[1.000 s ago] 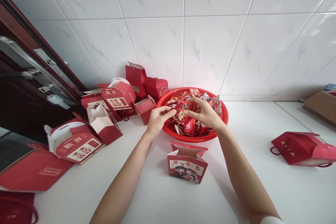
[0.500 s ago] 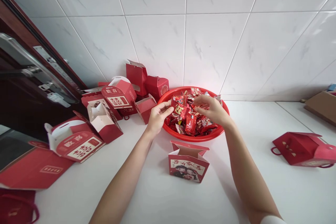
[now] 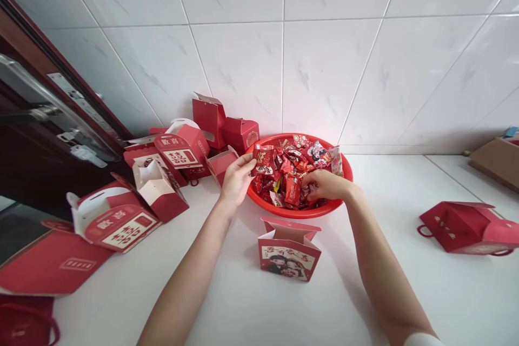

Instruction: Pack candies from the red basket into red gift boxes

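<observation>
My left hand (image 3: 237, 178) pinches a red candy packet (image 3: 264, 162) with gold print over the left side of a red plastic basket (image 3: 267, 208). Wrapped candies (image 3: 292, 189), mostly red, fill this basket. My right hand (image 3: 326, 186) reaches into the right part of the pile with curled fingers. Its fingertips are among the wrappers, so what they grip, if anything, is hidden. In front of the basket, between my forearms, stands a small red gift box (image 3: 290, 262) with its top open and a printed couple on its face.
Several red gift boxes (image 3: 178, 154) crowd the counter's left side, some open. A red box with a cord handle (image 3: 462, 230) lies at the right. A brown cardboard box (image 3: 497, 165) sits at the far right. A dark door with a metal handle (image 3: 44, 113) borders the left.
My right hand has gone down into the candies, away from the packet. My left hand has moved slightly left with the packet. The open gift box stays in place.
</observation>
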The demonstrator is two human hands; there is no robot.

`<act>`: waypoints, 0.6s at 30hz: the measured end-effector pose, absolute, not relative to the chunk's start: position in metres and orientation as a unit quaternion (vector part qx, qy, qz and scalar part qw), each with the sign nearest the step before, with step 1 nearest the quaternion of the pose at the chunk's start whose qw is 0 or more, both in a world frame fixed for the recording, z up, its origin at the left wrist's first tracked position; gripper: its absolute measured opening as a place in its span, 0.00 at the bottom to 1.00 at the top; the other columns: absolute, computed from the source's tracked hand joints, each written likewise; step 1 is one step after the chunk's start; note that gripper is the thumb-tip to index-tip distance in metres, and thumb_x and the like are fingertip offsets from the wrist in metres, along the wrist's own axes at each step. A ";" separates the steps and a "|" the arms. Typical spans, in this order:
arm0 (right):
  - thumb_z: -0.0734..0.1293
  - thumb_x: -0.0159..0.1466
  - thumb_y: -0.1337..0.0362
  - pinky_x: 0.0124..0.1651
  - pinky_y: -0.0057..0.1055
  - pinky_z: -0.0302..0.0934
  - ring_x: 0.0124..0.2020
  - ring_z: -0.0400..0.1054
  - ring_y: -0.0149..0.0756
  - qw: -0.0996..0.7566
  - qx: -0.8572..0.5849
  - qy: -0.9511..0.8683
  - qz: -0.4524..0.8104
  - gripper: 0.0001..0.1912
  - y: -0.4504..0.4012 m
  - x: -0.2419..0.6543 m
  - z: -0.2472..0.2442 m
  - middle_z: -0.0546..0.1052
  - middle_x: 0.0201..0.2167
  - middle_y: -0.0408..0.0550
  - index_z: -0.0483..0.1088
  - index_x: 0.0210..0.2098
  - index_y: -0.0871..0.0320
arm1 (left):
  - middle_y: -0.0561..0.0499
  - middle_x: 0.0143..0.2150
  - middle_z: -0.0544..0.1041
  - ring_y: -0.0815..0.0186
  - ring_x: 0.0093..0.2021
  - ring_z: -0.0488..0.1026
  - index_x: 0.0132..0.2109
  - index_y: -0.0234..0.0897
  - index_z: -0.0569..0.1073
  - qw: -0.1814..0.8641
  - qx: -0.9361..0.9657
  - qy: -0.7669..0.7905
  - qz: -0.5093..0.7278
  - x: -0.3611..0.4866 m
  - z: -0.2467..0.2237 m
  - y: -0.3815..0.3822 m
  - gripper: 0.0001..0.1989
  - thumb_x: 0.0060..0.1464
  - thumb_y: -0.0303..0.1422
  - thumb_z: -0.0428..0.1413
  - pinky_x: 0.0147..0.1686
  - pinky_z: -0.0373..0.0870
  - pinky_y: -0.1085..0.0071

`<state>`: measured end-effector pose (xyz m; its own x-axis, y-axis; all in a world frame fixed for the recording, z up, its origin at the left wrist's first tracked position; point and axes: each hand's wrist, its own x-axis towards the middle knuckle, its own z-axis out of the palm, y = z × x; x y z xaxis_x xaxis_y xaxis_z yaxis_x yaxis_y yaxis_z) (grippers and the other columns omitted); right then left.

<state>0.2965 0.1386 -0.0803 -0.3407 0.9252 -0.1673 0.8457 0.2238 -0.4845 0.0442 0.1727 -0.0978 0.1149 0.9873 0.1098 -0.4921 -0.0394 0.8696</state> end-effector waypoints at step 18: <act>0.66 0.65 0.60 0.35 0.33 0.61 0.30 0.71 0.39 0.319 -0.677 -0.654 0.112 0.09 0.140 0.324 -0.075 0.77 0.25 0.46 0.73 0.30 0.56 | 0.50 0.35 0.84 0.66 0.36 0.78 0.34 0.35 0.83 0.636 0.392 0.295 0.595 0.043 -0.097 0.174 0.12 0.39 0.28 0.73 0.40 0.74 0.70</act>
